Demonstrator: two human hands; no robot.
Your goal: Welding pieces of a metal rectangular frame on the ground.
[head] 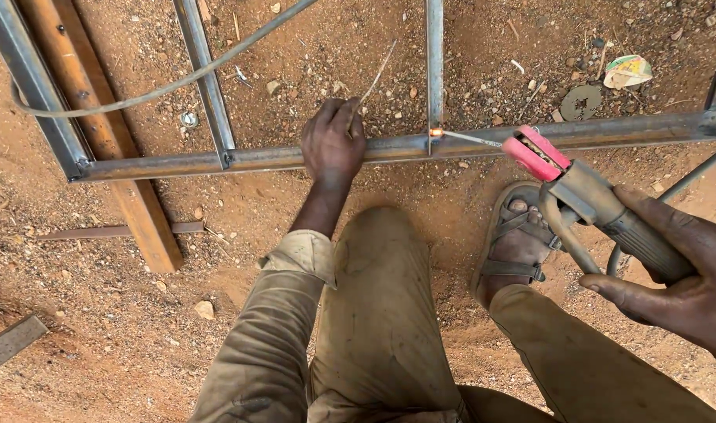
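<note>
Steel tube frame (389, 147): lies flat on red dirt ground (217, 258), upright bar meeting long rail.
Electrode holder (585, 196): red-jawed, gripped closed in right hand (679, 274); welding rod (467, 138) tip glowing at the joint (434, 133).
Left hand (333, 145): pressed on rail, fingers closed on a thin spare rod (377, 74).
Handling: likely best with steady rail pressure and short arc; sandalled foot (514, 243) sits near sparks.

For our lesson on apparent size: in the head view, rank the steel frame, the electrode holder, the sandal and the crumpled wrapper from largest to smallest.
1. Steel frame
2. Electrode holder, though its nearness to the camera inflates it
3. Sandal, close to the holder, so this order is unsure
4. Crumpled wrapper
</note>
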